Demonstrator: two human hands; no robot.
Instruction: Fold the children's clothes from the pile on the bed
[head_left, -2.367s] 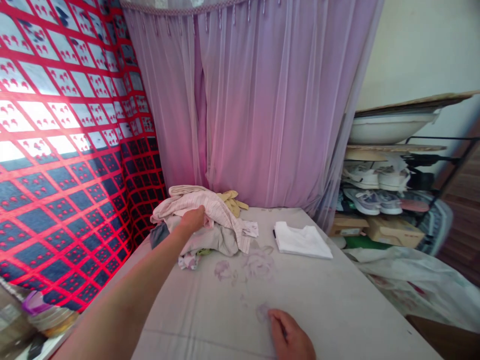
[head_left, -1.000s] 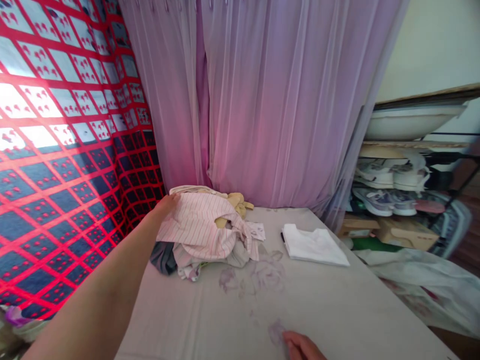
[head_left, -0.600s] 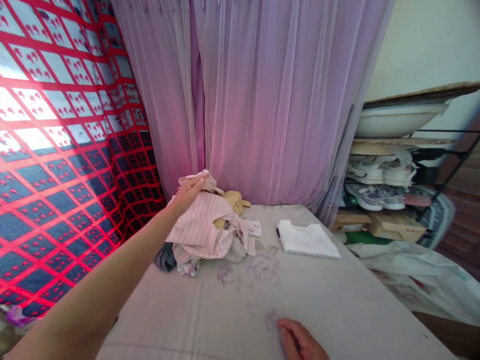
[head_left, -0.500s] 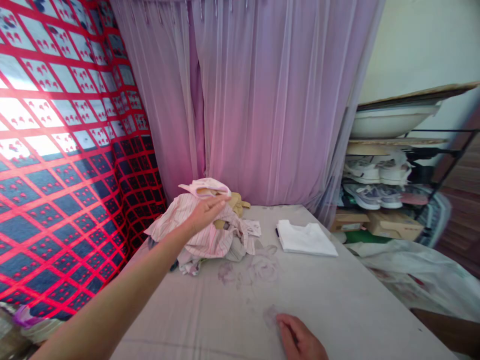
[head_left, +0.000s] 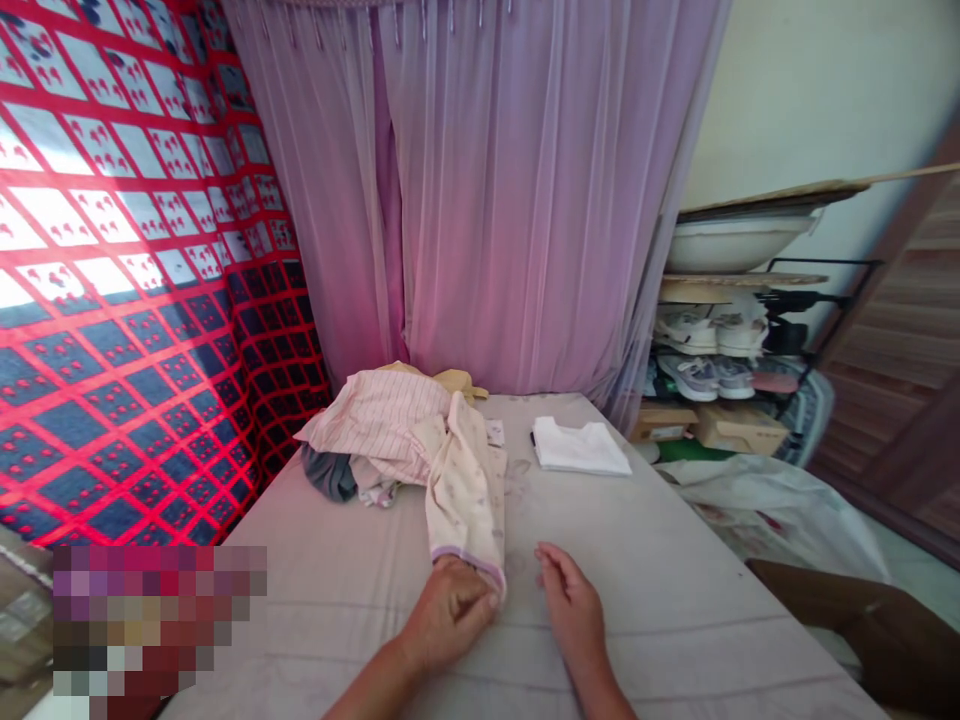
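Observation:
My left hand (head_left: pixel 450 612) is closed on the purple-edged end of a cream garment (head_left: pixel 466 490) with a small print. The cloth stretches from my fingers back to the clothes pile, so its full shape is hidden. Just to the right, my right hand (head_left: pixel 574 610) is over the bed with its fingers extended, holding nothing and apart from the cloth. A pink striped garment (head_left: pixel 382 415) lies on top of the pile, with a dark grey piece (head_left: pixel 330 474) and a tan piece (head_left: pixel 457 382) showing around it.
A folded white garment (head_left: pixel 581 446) lies on the bed sheet (head_left: pixel 645 600) at the right. Beyond the bed stands a rack with shoes (head_left: pixel 709 377), cardboard boxes (head_left: pixel 739 427) and a white basin (head_left: pixel 739 245). Purple curtains (head_left: pixel 510 200) hang behind; a red-checked cloth (head_left: pixel 135 330) hangs left.
My left hand has come back from the pile toward me, drawing the cream garment out. A light folded piece on top of the pile is no longer there. My right hand has moved farther into view.

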